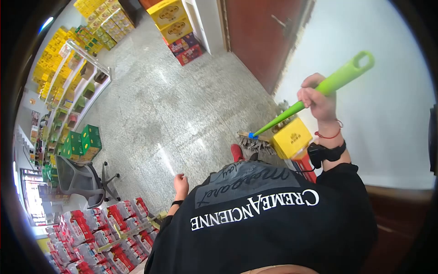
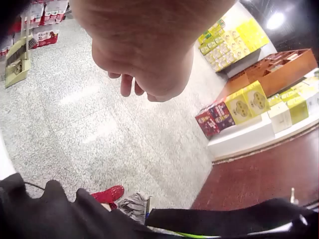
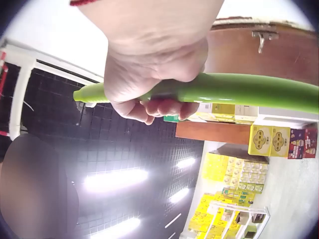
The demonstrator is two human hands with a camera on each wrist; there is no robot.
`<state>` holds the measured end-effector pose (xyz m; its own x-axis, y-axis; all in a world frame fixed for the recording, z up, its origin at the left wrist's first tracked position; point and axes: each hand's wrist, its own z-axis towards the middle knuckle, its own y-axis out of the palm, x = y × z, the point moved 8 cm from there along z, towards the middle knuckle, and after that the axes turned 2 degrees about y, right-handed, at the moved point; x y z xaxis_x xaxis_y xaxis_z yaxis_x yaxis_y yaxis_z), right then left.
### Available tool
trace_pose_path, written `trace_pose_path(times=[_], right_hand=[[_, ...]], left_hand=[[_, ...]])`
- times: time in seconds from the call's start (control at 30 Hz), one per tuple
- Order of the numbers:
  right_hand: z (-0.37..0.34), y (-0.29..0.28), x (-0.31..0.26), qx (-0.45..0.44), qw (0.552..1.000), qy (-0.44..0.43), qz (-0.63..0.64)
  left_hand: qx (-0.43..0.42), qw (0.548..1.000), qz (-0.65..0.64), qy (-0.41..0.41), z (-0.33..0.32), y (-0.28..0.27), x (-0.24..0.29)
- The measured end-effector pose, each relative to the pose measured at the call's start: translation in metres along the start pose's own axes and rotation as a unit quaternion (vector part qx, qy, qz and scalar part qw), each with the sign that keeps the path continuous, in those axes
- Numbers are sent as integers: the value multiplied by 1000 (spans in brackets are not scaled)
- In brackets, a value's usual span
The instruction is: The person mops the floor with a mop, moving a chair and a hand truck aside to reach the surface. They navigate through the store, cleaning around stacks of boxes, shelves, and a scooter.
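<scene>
Fingers of the right hand (image 1: 320, 102) are clamped round the green handle (image 1: 343, 77) of a mop; those of the left hand (image 1: 181, 183) hang loosely, slightly apart, holding nothing. Below, the mop head (image 1: 258, 145) rests on the floor (image 1: 159, 100) near a red shoe (image 1: 237, 153) and a yellow box (image 1: 292, 138). Beyond stands a brown door (image 1: 262, 41).

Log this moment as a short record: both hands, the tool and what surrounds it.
Right hand: gripping the green handle
Left hand: empty, fingers relaxed
Mop head: grey strands, down at the floor
Beside mop head in head view: red shoe one side, yellow box the other
Door: reddish-brown, beyond the mop
Office chair: grey, on the person's left
</scene>
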<state>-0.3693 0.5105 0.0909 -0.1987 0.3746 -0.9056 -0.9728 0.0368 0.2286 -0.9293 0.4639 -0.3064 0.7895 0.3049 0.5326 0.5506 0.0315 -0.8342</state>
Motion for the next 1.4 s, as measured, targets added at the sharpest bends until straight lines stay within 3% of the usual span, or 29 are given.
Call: trace_pose_path(times=[0.17,0.37,0.5,0.57,0.63,0.7,0.73,0.8,0.87,0.93,0.97,1.03,1.1,1.13,1.2,1.27,1.4], right_hand=[[95,27,76,-24,1000,9,11],[208,70,143,-92,995,23,-10],[251,125,168,-192,980,10,-55],[261,147,194,-260,963,11,-76],[261,154,218,-266,957,27,-116],[247,164,230,-288,900,-77,-317],[235,160,247,-286,899,-75,-323],[203,145,286,-272,837,-57,-472],[179,145,295,-238,853,56,-461],[149,147,314,-243,870,225,-365],[138,147,319,-236,868,228,-374],[98,148,348,-212,855,461,-107],[79,159,344,-191,841,498,-89],[65,162,343,-130,818,560,-25],[48,166,339,-57,799,591,94],[44,176,322,-15,794,591,141],[29,178,299,-34,778,628,4]], left_hand=[[10,999,4,-34,82,-24,10],[47,998,-29,18,182,-68,105],[61,991,-114,27,217,-79,156],[12,994,-106,37,236,-74,176],[4,994,-93,52,260,-66,189],[-47,992,-75,91,289,-49,205],[-60,990,-63,112,303,-42,216],[-90,983,-48,152,320,-27,244],[-141,970,-38,194,328,-9,276],[-222,946,-29,235,329,12,311],[-270,929,-27,253,324,24,325],[-342,896,0,284,310,44,350],[-362,872,25,328,304,82,357],[-372,852,30,366,303,117,354],[-384,829,31,406,290,149,358],[-562,783,41,264,263,168,348],[-590,768,50,243,222,151,356]])
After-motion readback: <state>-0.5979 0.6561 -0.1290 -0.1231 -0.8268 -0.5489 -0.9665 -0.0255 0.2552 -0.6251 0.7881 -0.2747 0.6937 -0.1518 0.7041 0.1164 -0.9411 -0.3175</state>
